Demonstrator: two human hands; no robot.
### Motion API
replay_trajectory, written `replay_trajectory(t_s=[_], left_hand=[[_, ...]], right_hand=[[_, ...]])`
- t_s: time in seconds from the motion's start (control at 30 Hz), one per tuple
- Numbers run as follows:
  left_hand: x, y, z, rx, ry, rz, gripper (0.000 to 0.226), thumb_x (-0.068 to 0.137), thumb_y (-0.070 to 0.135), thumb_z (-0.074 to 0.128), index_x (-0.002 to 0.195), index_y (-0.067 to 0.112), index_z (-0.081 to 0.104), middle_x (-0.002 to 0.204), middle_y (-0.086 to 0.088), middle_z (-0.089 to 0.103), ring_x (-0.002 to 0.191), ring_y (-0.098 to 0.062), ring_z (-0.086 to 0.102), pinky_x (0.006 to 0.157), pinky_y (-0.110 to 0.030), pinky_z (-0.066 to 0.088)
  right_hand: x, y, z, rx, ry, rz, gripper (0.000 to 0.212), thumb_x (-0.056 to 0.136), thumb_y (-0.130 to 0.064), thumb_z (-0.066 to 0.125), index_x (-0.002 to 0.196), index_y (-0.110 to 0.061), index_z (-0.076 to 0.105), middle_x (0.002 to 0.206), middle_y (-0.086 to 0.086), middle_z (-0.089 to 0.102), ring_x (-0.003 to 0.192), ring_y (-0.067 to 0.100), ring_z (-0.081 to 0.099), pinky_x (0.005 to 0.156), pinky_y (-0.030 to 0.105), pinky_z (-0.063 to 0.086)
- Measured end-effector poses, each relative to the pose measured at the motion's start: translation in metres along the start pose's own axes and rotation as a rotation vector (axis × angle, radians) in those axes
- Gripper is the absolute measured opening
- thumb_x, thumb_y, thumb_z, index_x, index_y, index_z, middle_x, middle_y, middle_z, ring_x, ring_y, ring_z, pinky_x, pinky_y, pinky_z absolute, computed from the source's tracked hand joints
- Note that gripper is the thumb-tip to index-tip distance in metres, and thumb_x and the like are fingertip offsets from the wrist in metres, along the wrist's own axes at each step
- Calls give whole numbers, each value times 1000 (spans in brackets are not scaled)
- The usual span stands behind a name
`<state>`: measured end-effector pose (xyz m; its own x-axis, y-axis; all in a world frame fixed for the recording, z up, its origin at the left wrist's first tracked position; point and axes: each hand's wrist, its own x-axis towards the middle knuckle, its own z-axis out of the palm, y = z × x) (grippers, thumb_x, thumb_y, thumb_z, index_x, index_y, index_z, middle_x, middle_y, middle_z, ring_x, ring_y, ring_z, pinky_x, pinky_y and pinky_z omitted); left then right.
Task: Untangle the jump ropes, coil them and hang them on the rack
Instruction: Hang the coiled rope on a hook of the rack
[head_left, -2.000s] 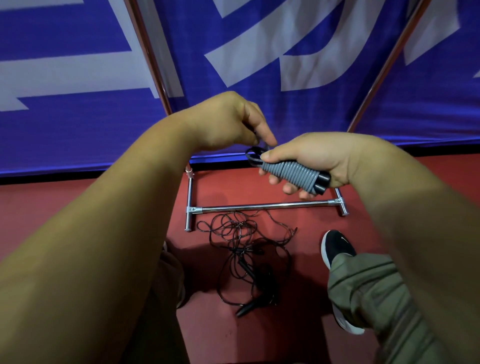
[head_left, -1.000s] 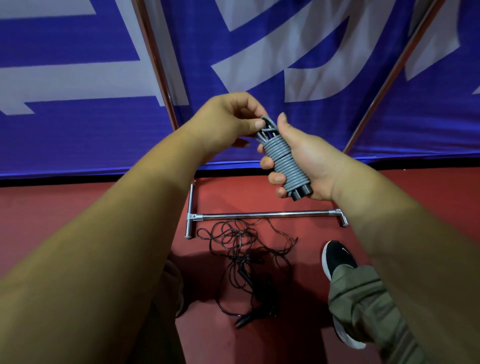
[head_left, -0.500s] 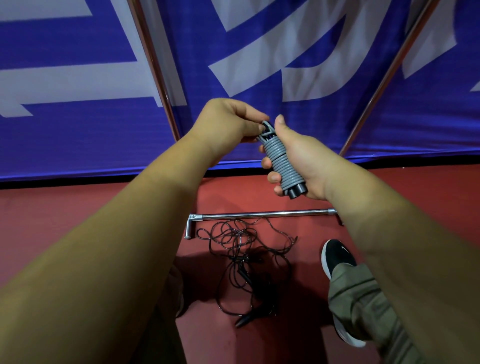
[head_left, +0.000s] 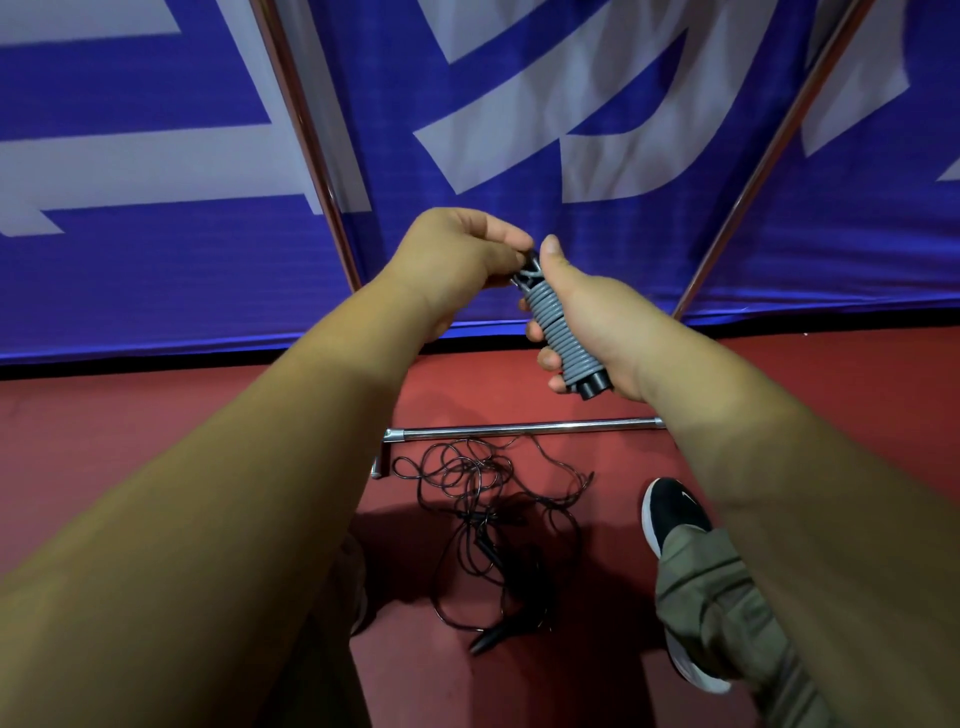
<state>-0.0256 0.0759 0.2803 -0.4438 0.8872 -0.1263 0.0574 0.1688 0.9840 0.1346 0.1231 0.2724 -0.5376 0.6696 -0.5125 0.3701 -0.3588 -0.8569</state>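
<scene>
My right hand (head_left: 597, 322) grips a grey jump rope (head_left: 563, 340) wound tightly round its black handles, held tilted with the black ends pointing down and right. My left hand (head_left: 457, 260) pinches the top end of that bundle, where the rope crosses. A tangled black jump rope (head_left: 488, 499) lies on the red floor below, one handle (head_left: 491, 639) pointing toward me. The rack's chrome bottom bar (head_left: 519, 428) runs across the floor just behind the tangle, with its two uprights (head_left: 306, 140) (head_left: 769, 150) rising in front of the banner.
A blue and white banner (head_left: 156, 156) fills the background behind the rack. My right foot in a black shoe (head_left: 670, 512) and olive trouser leg (head_left: 727, 613) stand right of the tangle. Red floor (head_left: 104, 426) stretches left.
The grey bundle has swung from nearly level to steeply tilted and risen a little. My left hand has stayed at its top end, working the rope there. The black tangle has not moved.
</scene>
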Motion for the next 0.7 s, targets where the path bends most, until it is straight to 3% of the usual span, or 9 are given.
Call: replay_trajectory(t_s=[0.13,0.3,0.47,0.7], left_hand=[[-2,0,5,-38,24,-47,12,95,-4,68,106,-2,73,89,-13,74,83,-19,73,81,-27,63],[-8,14,1,-176,-91,-171,22,101,5,57,108,-1,78,84,-8,74,81,-17,69,89,-30,63],[-6,11,-4,-189,-101,-238,20,104,14,63,107,1,77,78,-5,66,76,-16,69,82,-28,62],[-2,6,1,-306,-70,-243,8,99,17,72,105,15,76,81,3,71,71,-10,60,68,-23,58]], right_hand=[[0,-1,1,-25,40,-15,73,97,-83,40,107,-18,72,85,3,65,52,18,58,58,37,58],[-1,-10,-6,68,5,-36,71,98,-82,40,105,-19,73,82,2,63,49,17,54,58,35,55],[-2,-8,-5,66,3,-36,69,99,-80,41,105,-19,73,80,1,62,49,17,53,56,34,54],[4,-6,1,10,86,-36,71,98,-82,40,106,-20,73,92,2,68,53,17,59,60,38,58]])
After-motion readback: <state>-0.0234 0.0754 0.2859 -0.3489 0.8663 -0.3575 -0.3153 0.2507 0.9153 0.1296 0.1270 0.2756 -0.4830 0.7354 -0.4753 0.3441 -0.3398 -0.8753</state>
